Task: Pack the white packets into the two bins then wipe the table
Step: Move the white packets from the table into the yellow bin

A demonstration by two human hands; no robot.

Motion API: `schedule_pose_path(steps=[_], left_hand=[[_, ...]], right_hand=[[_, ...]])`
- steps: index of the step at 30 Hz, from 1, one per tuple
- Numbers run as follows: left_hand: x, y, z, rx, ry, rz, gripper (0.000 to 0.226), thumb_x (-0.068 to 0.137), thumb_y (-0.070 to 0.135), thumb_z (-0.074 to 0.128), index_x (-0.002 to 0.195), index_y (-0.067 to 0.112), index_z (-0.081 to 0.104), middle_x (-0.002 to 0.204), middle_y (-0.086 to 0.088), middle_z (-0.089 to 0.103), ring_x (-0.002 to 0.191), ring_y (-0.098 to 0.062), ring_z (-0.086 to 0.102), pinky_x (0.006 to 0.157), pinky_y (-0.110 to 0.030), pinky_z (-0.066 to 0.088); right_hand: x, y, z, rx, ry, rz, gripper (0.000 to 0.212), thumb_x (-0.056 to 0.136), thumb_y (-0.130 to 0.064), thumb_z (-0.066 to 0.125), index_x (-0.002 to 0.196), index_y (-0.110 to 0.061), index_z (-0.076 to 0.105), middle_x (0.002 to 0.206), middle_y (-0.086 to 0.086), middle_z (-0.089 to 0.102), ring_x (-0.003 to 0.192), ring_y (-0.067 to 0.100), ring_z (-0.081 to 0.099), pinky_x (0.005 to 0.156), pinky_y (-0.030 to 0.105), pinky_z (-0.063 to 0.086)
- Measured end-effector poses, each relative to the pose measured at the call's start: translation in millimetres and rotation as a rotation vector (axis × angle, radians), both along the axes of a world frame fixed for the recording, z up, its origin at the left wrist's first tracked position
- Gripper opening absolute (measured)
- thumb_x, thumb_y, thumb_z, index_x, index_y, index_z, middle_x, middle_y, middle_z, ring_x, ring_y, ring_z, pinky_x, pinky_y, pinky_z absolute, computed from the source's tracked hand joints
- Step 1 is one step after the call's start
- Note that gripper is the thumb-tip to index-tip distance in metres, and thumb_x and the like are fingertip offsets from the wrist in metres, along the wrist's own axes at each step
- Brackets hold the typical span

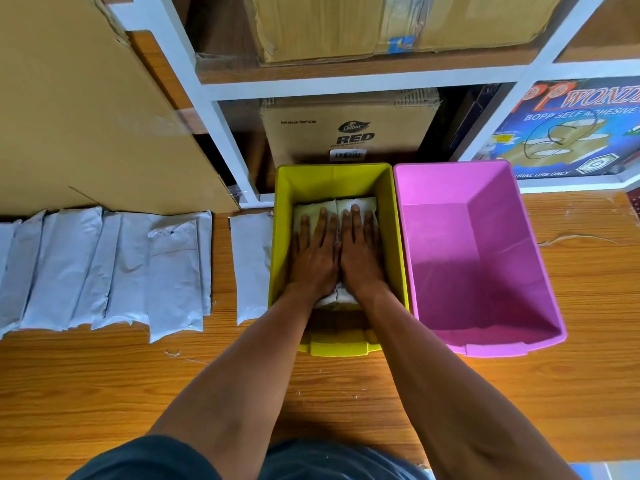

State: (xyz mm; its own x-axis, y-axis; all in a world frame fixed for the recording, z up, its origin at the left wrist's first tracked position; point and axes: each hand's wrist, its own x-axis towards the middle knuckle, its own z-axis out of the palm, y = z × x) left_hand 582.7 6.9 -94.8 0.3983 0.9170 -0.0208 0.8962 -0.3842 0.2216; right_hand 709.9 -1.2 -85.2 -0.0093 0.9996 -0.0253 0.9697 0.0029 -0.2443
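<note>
Honestly, both hands, left [313, 251] and right [360, 249], press flat with straight fingers, grasping nothing, on the packets [356, 204] inside the yellow bin [391, 202], so pushing harder could burst one or overstuff it while the pink bin [485, 258] right beside it sits unused.

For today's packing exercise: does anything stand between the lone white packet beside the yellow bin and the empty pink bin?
Yes. The yellow bin stands between the lone packet and the pink bin.

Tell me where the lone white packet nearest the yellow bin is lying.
In the head view, the lone white packet lies flat on the wooden table, just left of the yellow bin and right of the overlapping row of packets.
</note>
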Motion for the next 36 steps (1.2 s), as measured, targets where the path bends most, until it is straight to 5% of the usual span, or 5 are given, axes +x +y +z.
schedule_pose_path(steps=[11, 16, 23, 31, 36], left_hand=[[3.2, 4.4, 35.8, -0.234, -0.055, 0.102, 0.072, 0.112, 0.044, 0.031, 0.169, 0.021, -0.006, 0.177, -0.006, -0.009, 0.162, -0.037, -0.012, 0.129, -0.061, -0.001], [10.3, -1.5, 100.7, -0.205, -0.270, 0.186, 0.066, 0.110, 0.021, 0.048, 0.169, 0.014, 0.017, 0.174, -0.014, 0.019, 0.160, -0.032, 0.018, 0.131, -0.044, 0.017], [-36.1, -14.4, 159.7, 0.080, -0.459, 0.146, 0.049, 0.102, 0.007, 0.055, 0.150, 0.008, 0.051, 0.149, -0.013, 0.052, 0.136, -0.032, 0.050, 0.107, -0.047, 0.049], [-163.9, -21.4, 152.1, 0.259, -0.329, 0.254, 0.045, 0.090, 0.012, 0.066, 0.134, 0.012, 0.060, 0.129, -0.009, 0.060, 0.121, -0.033, 0.055, 0.094, -0.047, 0.052], [-234.3, -27.1, 117.5, 0.152, -0.146, 0.378, 0.058, 0.097, 0.031, 0.062, 0.150, 0.012, 0.049, 0.152, -0.014, 0.051, 0.137, -0.036, 0.049, 0.104, -0.054, 0.050]], right_hand=[[3.0, 4.7, 16.5, -0.096, 0.070, 0.001, 0.061, 0.114, -0.014, 0.026, 0.167, -0.007, -0.002, 0.174, 0.018, -0.014, 0.161, 0.035, -0.013, 0.131, 0.050, -0.001], [-3.8, -6.6, 70.6, 0.031, 0.175, -0.082, 0.065, 0.103, 0.001, 0.051, 0.162, -0.002, 0.023, 0.171, 0.029, 0.011, 0.160, 0.041, 0.013, 0.129, 0.045, 0.024], [-43.8, -9.6, 116.1, 0.188, 0.228, -0.056, 0.048, 0.098, -0.004, 0.056, 0.145, 0.003, 0.045, 0.154, 0.032, 0.041, 0.135, 0.050, 0.046, 0.103, 0.056, 0.049], [-149.9, -13.9, 144.7, 0.377, 0.310, -0.039, 0.038, 0.095, -0.004, 0.051, 0.132, -0.003, 0.057, 0.138, 0.027, 0.054, 0.110, 0.049, 0.055, 0.088, 0.054, 0.050], [-219.4, -19.9, 136.6, 0.306, 0.281, 0.016, 0.047, 0.093, -0.018, 0.040, 0.137, -0.007, 0.052, 0.143, 0.019, 0.050, 0.122, 0.043, 0.053, 0.094, 0.053, 0.053]])
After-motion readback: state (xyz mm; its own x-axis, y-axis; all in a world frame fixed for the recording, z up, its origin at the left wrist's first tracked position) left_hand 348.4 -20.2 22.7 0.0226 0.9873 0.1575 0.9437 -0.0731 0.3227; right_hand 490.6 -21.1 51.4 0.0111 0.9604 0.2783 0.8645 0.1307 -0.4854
